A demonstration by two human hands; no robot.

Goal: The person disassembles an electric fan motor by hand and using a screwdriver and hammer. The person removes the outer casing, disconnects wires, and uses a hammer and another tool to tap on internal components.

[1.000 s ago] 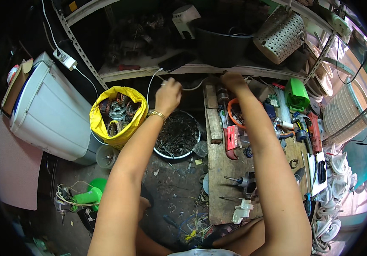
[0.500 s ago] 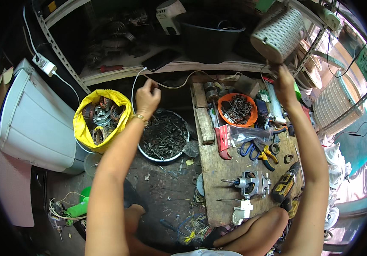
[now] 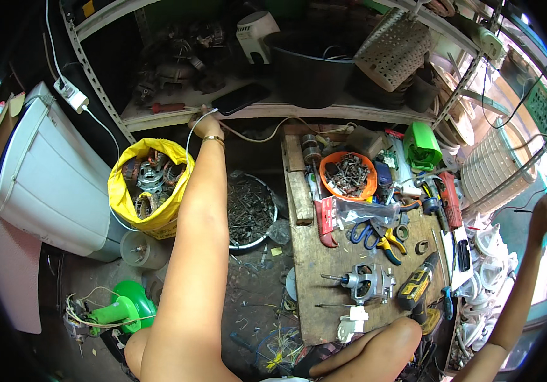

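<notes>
My left hand (image 3: 205, 126) is at the front edge of the shelf (image 3: 267, 113), its fingers curled against the edge beside a white cable. A red-handled tool (image 3: 168, 107) and a black phone (image 3: 240, 100) lie on the shelf close by. Far out to the right, my right hand (image 3: 546, 213) is closed at the rim of the view, against a dark upright shape I cannot make out. A perforated metal drum (image 3: 393, 51) rests tilted at the upper right of the shelf, away from both hands.
A yellow bag (image 3: 120, 197) of motor parts and a tub (image 3: 248, 245) of screws stand left of the wooden bench (image 3: 324, 318). On the bench are an orange bowl (image 3: 375, 184), a motor (image 3: 366, 283), scissors, pliers and a drill (image 3: 419, 280). White plastic parts (image 3: 490, 254) crowd the right.
My right hand has left the perforated drum and swung far right; the drum has settled at the upper shelf. My left hand has moved forward and left to the shelf edge. The view has shifted slightly.
</notes>
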